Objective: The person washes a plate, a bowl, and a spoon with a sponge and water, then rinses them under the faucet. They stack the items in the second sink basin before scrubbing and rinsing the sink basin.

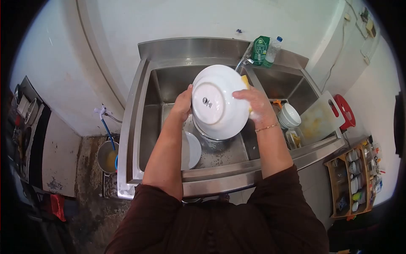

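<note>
Steel double sink [139, 127] fills the view. Over its left basin a white bowl [219, 101] shows its stamped underside, left hand [182, 103] gripping the rim, right hand [253, 103] pressing a half-hidden yellow sponge [245, 80]. Below lies a plate [192, 149]; right, stacked bowls [290, 115].

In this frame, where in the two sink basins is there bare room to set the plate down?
Left basin: bare floor along its left wall, beside the white dish, and at the back near the faucet. Right basin: bare only at the back; its front is crowded with stacked bowls, a glass and a cutting board.
</note>
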A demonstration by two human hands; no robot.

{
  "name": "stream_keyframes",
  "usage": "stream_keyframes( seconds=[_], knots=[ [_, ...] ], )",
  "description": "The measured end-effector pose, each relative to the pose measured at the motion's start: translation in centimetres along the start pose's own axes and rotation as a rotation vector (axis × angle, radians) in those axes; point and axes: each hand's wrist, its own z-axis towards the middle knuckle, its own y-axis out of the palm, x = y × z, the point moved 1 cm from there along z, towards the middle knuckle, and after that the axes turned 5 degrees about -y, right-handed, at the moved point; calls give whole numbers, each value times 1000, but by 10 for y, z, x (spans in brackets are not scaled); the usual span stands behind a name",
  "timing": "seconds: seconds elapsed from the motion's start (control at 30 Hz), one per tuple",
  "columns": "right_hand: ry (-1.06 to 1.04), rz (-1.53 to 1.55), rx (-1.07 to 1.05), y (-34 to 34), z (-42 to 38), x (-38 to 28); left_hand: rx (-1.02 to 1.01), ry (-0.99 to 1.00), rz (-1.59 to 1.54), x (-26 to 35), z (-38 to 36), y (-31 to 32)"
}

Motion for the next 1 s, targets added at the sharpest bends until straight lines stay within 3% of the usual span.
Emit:
stream_keyframes(
  seconds=[0.03,0.07,0.13,0.17,0.2,0.27,0.3,0.37,0.47,0.53,0.57,0.7,0.77,0.8,0.87,0.9,0.97,1.0],
  knots=[
    [1,0,-4,7,1,0,53,-112,102,11,-19,11],
    [-12,-242,-47,16,-1,2,58,-111,99,20,-27,11],
    [-94,-742,-170,40,-6,6,-276,-284,-58,31,-42,11],
    [-166,-1003,-249,54,-9,11,-277,-328,-81,38,-50,12],
    [-282,-1121,-276,56,-9,38,-302,-319,-175,43,-53,7],
    [-410,-1362,-312,73,-17,67,-252,-160,-43,27,-29,-16],
    [-350,-1410,-316,74,-19,79,-250,-160,-45,23,-27,-22],
    [-293,-1454,-328,66,-20,101,-42,-306,133,19,-25,-35],
    [-268,-1375,-427,31,-15,132,120,-253,171,12,-24,-35],
    [-61,-1734,-282,9,3,131,88,-252,173,15,-24,-35],
    [-46,-1587,-108,3,9,130,57,-254,172,15,-24,-34],
    [-55,-1733,-151,51,30,150,18,-273,232,21,-32,-22],
    [-282,-1353,58,70,44,173,5,-359,224,22,-33,-27],
    [-274,-1349,57,61,50,182,8,-367,223,22,-37,-28],
    [-479,-1474,120,40,70,188,45,-278,367,30,-44,-30],
    [-628,-1841,137,29,64,168,9,-251,399,26,-42,-34],
    [-354,-1660,196,-9,64,170,82,-255,416,27,-41,-36],
    [-121,-1655,86,-21,55,168,144,-267,437,25,-39,-37]
  ],
)
